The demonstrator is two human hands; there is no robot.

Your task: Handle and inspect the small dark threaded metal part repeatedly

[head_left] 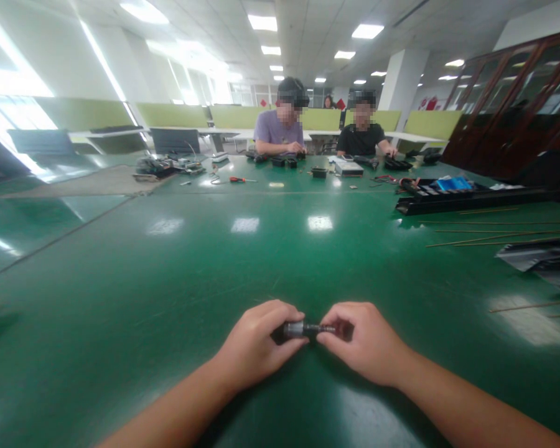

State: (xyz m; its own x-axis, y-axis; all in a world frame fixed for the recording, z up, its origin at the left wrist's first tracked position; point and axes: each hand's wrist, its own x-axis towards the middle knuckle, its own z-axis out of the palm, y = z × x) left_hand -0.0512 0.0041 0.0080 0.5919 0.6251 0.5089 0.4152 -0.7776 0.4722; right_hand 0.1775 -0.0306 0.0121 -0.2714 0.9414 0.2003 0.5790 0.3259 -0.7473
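Just above the green table (205,261), my left hand (261,339) is closed around a small dark cylindrical part (295,330) with a silvery band. A thin, ridged metal shaft reaches from this part toward the right. The thumb and index finger of my right hand (366,342) pinch the shaft's far end. Something dark reddish shows inside the curl of the right fingers, but I cannot make it out. The fingers hide both ends of the part, so its exact kind is unclear.
Far across the table lie a red screwdriver (238,180), a small black box (318,172) and a heap of electronic parts (163,164). At right are a long black channel (476,200), thin rods (485,239) and dark metal pieces (541,255). Two people (280,127) sit opposite.
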